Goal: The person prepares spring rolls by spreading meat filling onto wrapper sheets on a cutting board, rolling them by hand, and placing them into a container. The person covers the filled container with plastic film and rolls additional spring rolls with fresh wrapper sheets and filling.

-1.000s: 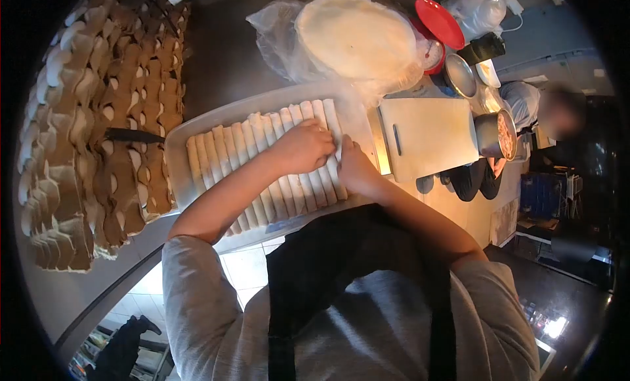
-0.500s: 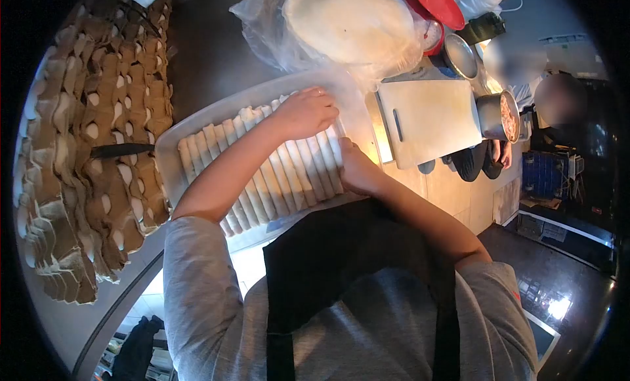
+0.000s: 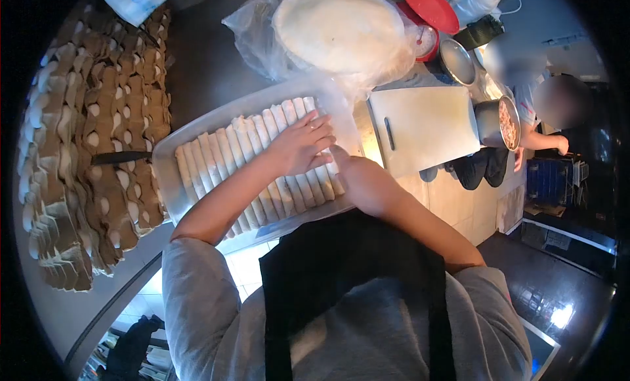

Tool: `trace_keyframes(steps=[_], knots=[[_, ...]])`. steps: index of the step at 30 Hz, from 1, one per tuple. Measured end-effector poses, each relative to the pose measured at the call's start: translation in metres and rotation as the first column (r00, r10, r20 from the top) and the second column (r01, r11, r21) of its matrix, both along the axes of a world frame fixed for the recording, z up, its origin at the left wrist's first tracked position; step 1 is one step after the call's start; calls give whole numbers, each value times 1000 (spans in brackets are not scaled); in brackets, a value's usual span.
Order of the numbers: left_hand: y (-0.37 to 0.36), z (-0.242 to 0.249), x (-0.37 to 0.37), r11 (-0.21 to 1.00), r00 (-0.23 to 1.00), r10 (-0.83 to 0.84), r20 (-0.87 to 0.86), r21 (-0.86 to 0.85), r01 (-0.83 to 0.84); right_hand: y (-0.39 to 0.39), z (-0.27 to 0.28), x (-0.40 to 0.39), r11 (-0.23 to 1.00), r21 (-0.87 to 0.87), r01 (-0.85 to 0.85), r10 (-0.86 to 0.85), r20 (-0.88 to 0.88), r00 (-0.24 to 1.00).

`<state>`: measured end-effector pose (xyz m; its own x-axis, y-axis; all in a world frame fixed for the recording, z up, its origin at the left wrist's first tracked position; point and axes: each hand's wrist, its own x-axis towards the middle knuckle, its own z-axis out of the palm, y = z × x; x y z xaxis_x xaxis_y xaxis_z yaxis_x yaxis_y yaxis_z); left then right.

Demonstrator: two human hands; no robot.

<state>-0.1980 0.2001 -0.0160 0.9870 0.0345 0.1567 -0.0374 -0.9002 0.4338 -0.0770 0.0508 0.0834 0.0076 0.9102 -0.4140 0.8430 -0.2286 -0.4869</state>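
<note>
A row of pale uncooked spring rolls (image 3: 226,155) lies side by side in a translucent plastic tub (image 3: 172,187). My left hand (image 3: 303,145) rests across the rolls near the tub's right end, its fingers spread and lying over them. Close beside it, my right hand (image 3: 357,174) is at the last roll on the right. Its thumb points toward my left hand, while its other fingers are mostly hidden, so its grip does not show.
Cardboard egg trays (image 3: 98,178) with eggs stand left, beneath a black handle (image 3: 121,158). Behind the tub is a bagged pale round stack (image 3: 338,30). To the right are a white cutting board (image 3: 426,128), a pot of meat (image 3: 489,124), a red scale (image 3: 426,43) and another person (image 3: 528,96).
My left hand has come down toward me and its fingers have spread over the rolls. My right hand has stayed near the right end. The other person's arm now reaches out.
</note>
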Motion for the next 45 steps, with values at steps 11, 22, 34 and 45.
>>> trace_keyframes(steps=[11, 22, 34, 45], knots=[[-21, 17, -4, 983, 965, 143, -221, 146, -113, -41, 35, 107, 887, 299, 353, -292, -230, 928], [-44, 69, 73, 709, 625, 661, 415, -74, -701, -164, 42, 363, 523, 482, 703, -742, -149, 653], [27, 26, 222, 376, 435, 854, 286, 239, -895, -168, 36, 444, 724, 416, 550, -384, -419, 822], [16, 62, 225, 492, 461, 856, 232, -94, -866, -193, 33, 440, 725, 323, 609, -383, -545, 746]])
